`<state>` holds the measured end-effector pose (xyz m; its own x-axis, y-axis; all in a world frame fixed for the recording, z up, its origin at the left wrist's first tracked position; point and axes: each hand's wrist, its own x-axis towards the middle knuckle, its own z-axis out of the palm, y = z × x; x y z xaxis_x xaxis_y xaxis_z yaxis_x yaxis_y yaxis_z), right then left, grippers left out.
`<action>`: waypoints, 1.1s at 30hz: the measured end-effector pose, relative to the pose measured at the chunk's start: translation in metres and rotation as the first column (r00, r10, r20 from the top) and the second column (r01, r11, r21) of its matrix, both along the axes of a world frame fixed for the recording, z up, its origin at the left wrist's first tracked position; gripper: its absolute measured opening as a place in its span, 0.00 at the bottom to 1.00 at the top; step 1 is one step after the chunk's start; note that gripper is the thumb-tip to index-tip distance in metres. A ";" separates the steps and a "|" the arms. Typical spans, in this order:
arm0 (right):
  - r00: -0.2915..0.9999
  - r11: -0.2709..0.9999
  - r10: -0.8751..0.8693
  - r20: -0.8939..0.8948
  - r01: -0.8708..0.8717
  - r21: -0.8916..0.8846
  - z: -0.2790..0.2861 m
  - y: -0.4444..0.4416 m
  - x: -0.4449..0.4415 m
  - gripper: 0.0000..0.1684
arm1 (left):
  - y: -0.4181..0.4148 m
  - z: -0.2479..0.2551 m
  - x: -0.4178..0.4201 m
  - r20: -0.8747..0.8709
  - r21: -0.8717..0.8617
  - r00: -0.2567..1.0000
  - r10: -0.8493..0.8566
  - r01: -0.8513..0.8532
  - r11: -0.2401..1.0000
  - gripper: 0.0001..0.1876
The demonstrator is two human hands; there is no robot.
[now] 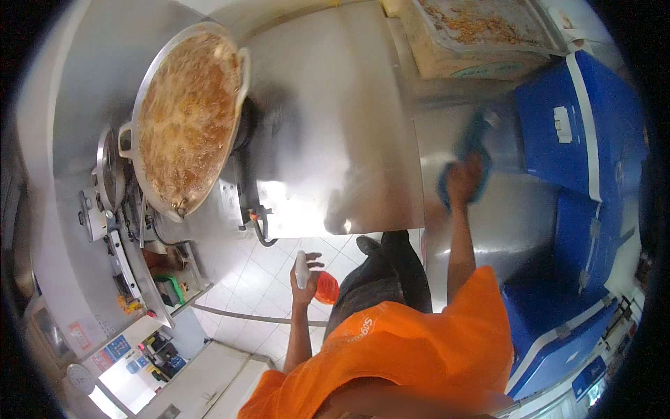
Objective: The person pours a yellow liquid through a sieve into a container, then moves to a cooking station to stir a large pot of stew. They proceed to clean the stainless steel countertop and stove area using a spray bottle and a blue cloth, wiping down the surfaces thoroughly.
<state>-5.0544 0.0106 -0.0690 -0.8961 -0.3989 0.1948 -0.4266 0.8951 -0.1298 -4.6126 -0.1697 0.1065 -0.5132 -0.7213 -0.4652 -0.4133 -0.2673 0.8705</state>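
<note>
My right hand (465, 177) presses a dark teal cloth (473, 137) against the stainless steel worktop (502, 209) on the right; both are blurred. Lower and left of it, over the tiled floor, my left hand (309, 277) grips a whitish and red object (327, 287), which looks like a spray bottle, though its exact shape cannot be told. Its white part (301, 269) rises beside the fingers. At upper left a large metal wok (131, 120) holds bubbling brown oil, away from both hands. A bare steel surface (335, 115) lies between the wok and the cloth.
Blue cooler boxes (555, 146) line the right side. A tray (544, 31) with brown fried bits sits on a cardboard box (445, 65) at the upper right. A burner hose (261, 233) hangs near the steel edge. Pots (111, 173) stand left of the wok.
</note>
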 end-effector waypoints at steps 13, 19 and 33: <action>0.458 0.430 0.888 0.034 -0.804 -0.412 -0.002 -0.277 0.392 0.30 | 0.066 -0.013 0.179 -0.023 -0.061 0.981 0.194 -0.195 0.979 0.24; 0.761 0.692 0.645 0.069 -0.544 -0.474 0.005 -0.121 0.225 0.27 | 0.105 -0.053 0.269 0.106 -0.066 0.900 0.422 -0.417 0.906 0.21; 0.776 0.763 0.624 0.097 -0.576 -0.293 -0.013 -0.245 0.273 0.31 | 0.226 -0.107 0.309 0.216 -0.078 0.702 0.678 -0.680 0.729 0.14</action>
<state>-4.7814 -0.2347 -0.0823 -0.5152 -0.8297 0.2151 -0.8135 0.3943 -0.4274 -4.3040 0.0562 -0.0001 0.2282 -0.8310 -0.5073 -0.2917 -0.5555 0.7787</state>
